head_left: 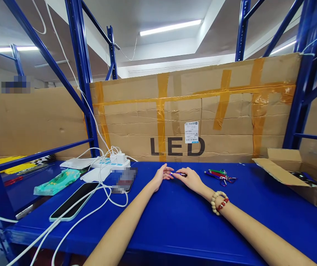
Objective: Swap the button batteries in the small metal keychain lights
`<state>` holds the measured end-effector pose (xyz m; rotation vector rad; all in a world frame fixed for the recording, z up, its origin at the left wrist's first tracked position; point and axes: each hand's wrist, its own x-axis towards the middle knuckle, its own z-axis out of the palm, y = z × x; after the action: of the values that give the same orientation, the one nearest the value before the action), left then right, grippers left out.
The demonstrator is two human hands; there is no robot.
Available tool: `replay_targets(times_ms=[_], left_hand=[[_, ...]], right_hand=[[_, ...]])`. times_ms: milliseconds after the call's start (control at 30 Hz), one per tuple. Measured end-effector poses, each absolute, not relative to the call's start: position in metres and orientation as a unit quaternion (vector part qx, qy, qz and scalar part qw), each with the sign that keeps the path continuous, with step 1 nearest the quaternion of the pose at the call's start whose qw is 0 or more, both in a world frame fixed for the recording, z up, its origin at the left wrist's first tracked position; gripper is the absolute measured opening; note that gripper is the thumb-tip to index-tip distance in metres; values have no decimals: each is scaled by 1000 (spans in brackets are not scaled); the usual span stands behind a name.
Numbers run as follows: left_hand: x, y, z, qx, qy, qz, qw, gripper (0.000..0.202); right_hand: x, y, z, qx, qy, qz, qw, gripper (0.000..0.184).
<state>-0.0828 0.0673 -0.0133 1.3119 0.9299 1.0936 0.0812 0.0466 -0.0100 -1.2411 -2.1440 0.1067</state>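
Observation:
Near the middle of the blue shelf (158,229), my right hand (192,180) pinches a slim, dark blue pen-like stick (179,174) between its fingers. My left hand (161,178) faces it, half turned up, with its fingers stretched out beside the far end of the stick; whether they touch it I cannot tell. Just right of my right hand lies a small pile of similar slim sticks (219,176) in green, red and blue, with small clips or rings at their ends. A beaded bracelet (218,203) is around my right wrist.
An open cardboard box (310,192) with dark items stands at right. At left are a phone (73,201), a second dark phone (125,181), a power strip (119,159), white cables (76,210) and a teal packet (57,181). A large cardboard panel (136,125) closes the back.

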Motion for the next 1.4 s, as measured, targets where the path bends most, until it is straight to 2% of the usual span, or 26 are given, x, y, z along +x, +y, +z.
replay_targets(times_ms=[633,1133,1400], left_hand=[[-81,72,-16,561,398,457,564,38],[-80,73,-17,570,388,451,567,39],[-82,76,-20,582,389,452,553,40]], right_hand=[[82,53,-14,-442,-845,26,301,39],[83,54,-16,-471,-826,7,309,46],[81,50,-14,-460,-832,12,311,38]])
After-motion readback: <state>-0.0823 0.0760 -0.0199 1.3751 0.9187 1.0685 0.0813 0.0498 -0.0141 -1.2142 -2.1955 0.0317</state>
